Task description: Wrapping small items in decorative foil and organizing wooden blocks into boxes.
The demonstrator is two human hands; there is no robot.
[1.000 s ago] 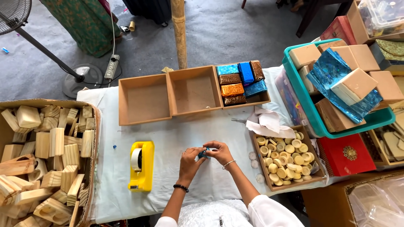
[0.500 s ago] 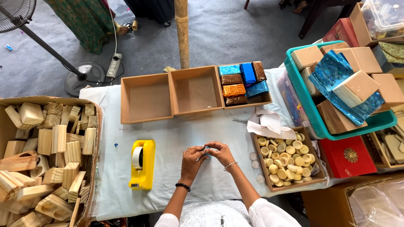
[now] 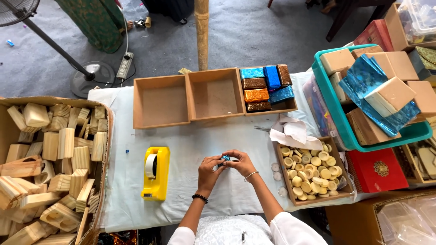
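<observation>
My left hand (image 3: 208, 171) and my right hand (image 3: 240, 163) meet over the white-covered table (image 3: 195, 140), fingers closed around a small piece wrapped in blue foil (image 3: 225, 159). Most of that piece is hidden by my fingers. A yellow tape dispenser (image 3: 156, 173) stands to the left of my hands. To the right sits a shallow box of small round wooden discs (image 3: 309, 173). Behind my hands is a three-part wooden tray (image 3: 189, 98); its right compartment holds foil-wrapped blocks (image 3: 265, 87) in blue, brown and orange.
A cardboard box of wooden blocks (image 3: 47, 168) fills the left side. A teal basket (image 3: 345, 131) of tan boxes and blue foil stands at right, with a red box (image 3: 376, 169) below it. Crumpled white paper (image 3: 290, 131), a fan stand (image 3: 93, 72) and a pole (image 3: 202, 31) lie beyond.
My hands stay together on the blue-foil piece, fingers shifting slightly around it. The view has tilted a little, so everything sits slightly lower left to right.
</observation>
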